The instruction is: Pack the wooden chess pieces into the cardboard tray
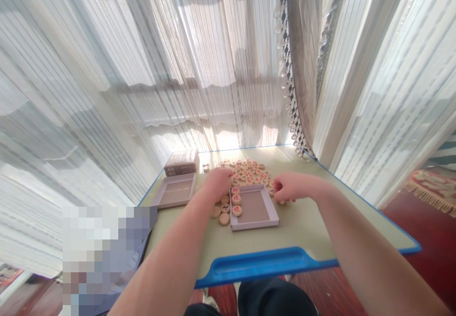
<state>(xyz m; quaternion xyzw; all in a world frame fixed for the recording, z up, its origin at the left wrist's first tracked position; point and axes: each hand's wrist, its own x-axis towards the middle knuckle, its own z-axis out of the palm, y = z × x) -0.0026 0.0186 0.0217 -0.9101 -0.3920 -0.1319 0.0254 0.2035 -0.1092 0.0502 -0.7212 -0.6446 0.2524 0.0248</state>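
A shallow grey cardboard box tray point(272, 214) lies on the table with three round wooden chess pieces point(236, 199) lined up along its left side. My left hand point(217, 183) is curled, knuckles up, over loose discs just left of the tray. My right hand point(287, 186) is closed in a pinch at the tray's far right corner, on a disc I can barely see. A spread of several more wooden pieces point(249, 171) with red and black characters lies beyond both hands.
A second grey tray point(174, 191) lies at the left, with a closed box point(181, 163) behind it. The small table point(313, 230) has a blue rim and a blue front groove point(260, 263). Sheer curtains hang close behind it. A pixelated patch sits at the lower left.
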